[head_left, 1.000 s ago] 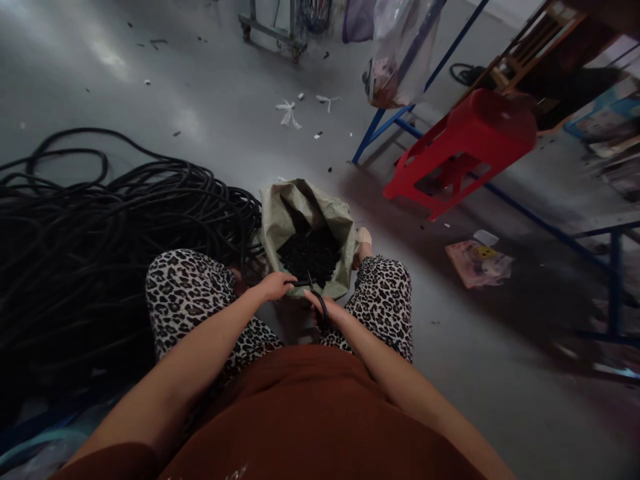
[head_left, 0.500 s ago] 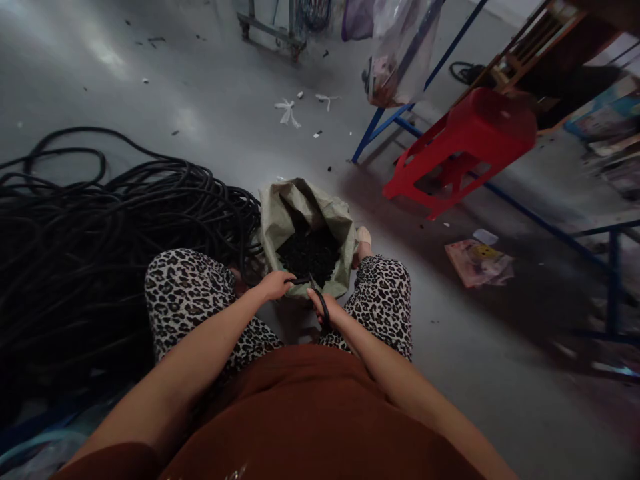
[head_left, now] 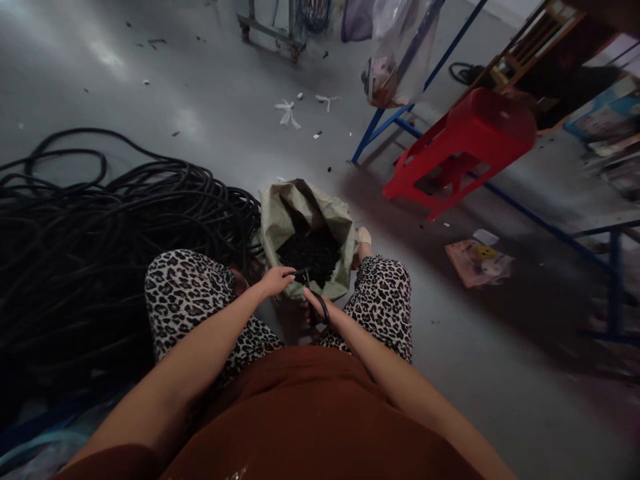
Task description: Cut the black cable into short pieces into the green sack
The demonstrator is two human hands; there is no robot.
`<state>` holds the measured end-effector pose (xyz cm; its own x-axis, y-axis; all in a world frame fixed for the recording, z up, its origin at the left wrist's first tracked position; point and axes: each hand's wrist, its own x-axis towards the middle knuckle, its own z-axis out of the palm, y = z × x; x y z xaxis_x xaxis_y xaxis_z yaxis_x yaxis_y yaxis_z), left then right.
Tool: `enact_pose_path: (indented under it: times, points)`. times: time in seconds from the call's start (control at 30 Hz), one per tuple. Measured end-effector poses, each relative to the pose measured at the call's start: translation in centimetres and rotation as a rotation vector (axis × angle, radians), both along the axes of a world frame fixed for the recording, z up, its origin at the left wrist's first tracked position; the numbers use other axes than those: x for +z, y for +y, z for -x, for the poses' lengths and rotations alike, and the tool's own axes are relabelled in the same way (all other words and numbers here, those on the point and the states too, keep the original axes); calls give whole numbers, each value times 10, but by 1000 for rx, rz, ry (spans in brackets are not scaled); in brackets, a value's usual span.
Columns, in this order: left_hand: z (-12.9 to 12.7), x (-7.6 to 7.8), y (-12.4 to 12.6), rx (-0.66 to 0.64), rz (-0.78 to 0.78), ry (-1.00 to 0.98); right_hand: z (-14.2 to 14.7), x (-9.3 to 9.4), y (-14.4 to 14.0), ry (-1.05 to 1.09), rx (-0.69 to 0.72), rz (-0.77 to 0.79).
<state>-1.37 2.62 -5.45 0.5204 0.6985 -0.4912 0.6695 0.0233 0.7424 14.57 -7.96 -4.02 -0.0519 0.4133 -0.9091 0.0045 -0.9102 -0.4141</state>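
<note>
1. Left hand (head_left: 277, 280): its grip is closing together on the end of a black cable piece (head_left: 301, 273). Against the view a second ago, the hand is sitting slightly higher and nearer the sack mouth, so the held end is now hanging right over the opening.

2. Right hand (head_left: 320, 308): its grip is clamping the loop handles of dark scissors (head_left: 314, 303). The blades are pointing up toward the left grip, meeting the cable piece just beside the left fingertips; whether the blades are apart or together is too small to tell. The hand is sitting a little higher than half a second ago.

3. Woven sack (head_left: 280, 213): standing open just beyond both grips, between the knees, holding a heap of short black cut pieces (head_left: 310, 250). Its position is unchanged.

4. Cable coil (head_left: 100, 227): lying on the floor, well off to the left of the left grip.

5. Judgement: with cable end and scissors shifted up over the sack, a cut piece would be dropping straight in.

6. Red stool (head_left: 470, 140): tipped, far beyond the right grip.
</note>
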Motion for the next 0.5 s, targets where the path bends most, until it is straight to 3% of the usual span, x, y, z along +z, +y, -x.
enact_pose_path:
  times: [0.33, 0.5]
  points:
    - [0, 6, -4, -68, 24, -73, -1, -7, -1, -10, -24, -41]
    - [1, 4, -5, -92, 16, -96, -1, -2, -1, -31, -12, -41]
